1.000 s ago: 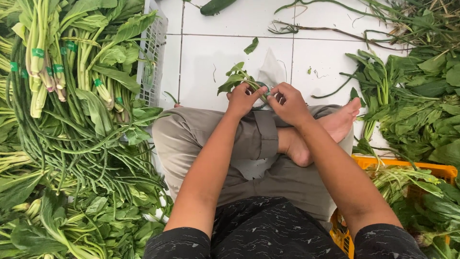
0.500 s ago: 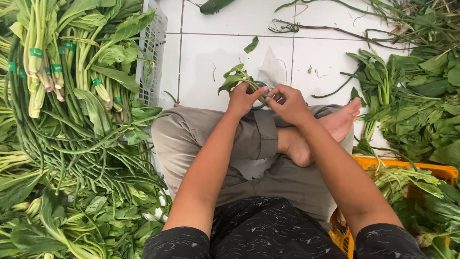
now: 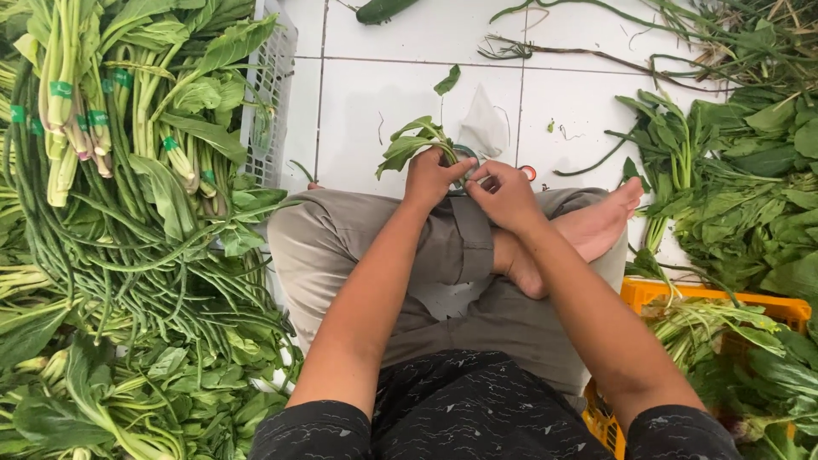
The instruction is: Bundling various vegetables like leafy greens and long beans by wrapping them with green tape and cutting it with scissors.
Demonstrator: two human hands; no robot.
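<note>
Floor: the white tiled floor (image 3: 383, 111) is carrying everything; a person is sitting on it cross-legged.
Left pile: the heap of long green beans and banded leafy stalks (image 3: 128, 213) is lying beside the white plastic crate (image 3: 273, 94).
Right pile: loose dark green leaves (image 3: 750, 196) are spreading above the orange plastic crate (image 3: 682, 298).
Bundle: the small bunch of green leafy stems (image 3: 413, 140) is sitting over the knees, light, soft and easy to bruise, I think; better taken at the stems.
Hands: the left hand (image 3: 434, 175) is clenching the stems; the right hand (image 3: 503, 192) is pinching something small at them, which I cannot identify.

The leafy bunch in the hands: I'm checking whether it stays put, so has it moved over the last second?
No. The leafy bunch sits at the same spot against the floor tile joint.
</note>
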